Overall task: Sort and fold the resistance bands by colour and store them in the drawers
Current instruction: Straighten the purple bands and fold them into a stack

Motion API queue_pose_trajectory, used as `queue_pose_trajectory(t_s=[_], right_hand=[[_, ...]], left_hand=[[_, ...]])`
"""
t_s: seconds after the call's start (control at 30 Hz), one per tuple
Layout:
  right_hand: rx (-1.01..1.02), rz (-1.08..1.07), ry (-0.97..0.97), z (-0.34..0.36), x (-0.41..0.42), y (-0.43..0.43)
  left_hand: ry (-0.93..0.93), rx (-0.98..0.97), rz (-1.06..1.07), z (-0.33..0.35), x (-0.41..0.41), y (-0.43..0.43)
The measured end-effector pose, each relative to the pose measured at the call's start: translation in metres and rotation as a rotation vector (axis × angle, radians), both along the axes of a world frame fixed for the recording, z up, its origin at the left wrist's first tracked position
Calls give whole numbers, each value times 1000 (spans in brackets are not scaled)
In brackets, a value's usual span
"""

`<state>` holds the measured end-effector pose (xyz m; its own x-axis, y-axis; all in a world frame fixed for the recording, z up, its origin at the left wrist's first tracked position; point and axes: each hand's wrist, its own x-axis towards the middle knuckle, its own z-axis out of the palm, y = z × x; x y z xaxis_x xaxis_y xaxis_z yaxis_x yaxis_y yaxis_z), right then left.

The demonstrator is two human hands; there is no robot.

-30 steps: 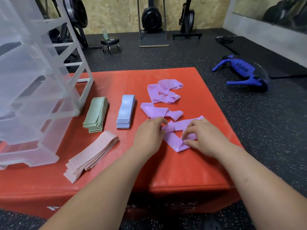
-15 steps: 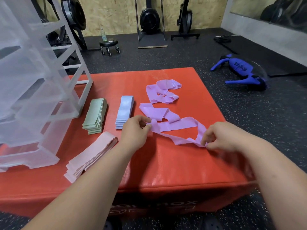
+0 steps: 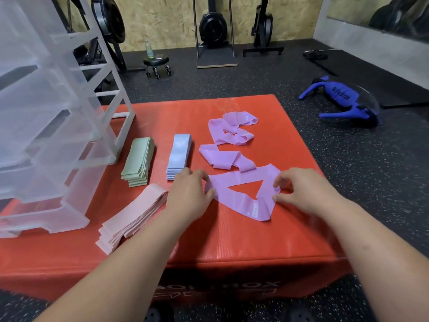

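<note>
- While the lilac stretchy resistance band (image 3: 243, 202) lies flat on the red padded box (image 3: 232, 242), opened into a loop with a triangular gap, we hold it at both ends.
- Our left hand (image 3: 189, 194) pinches its left corner between thumb and curled fingers.
- Our right hand (image 3: 301, 191) pinches the right corner the same way.
- A second lilac band (image 3: 222, 159) lies crumpled just beyond it, and a third lilac band (image 3: 232, 129) farther back.
- Folded stacks sit to the left: a pale blue stack (image 3: 178, 154) by our left knuckles, a sage green stack (image 3: 139, 161) beside that, and a pink stack (image 3: 132, 219) nearer the front edge.
- The translucent plastic drawer unit (image 3: 46, 135) stands on the box's left side, well apart from the held band.
</note>
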<state>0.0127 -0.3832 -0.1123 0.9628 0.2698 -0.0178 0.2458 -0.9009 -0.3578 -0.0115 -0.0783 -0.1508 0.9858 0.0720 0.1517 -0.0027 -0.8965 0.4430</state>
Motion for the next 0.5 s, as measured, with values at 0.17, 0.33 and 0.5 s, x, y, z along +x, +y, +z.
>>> queue_pose_trajectory(t_s=[0.17,0.33,0.5], right_hand=[[169,144,86,9,-6,15],[82,252,168,6,-13,26],[160,155,117,16,-8,19]], left_hand=[[-107,69,-277,5,-1,-21],[6,150,-427,3,-4,-31],[-10,77,-408,6,-1,-29]])
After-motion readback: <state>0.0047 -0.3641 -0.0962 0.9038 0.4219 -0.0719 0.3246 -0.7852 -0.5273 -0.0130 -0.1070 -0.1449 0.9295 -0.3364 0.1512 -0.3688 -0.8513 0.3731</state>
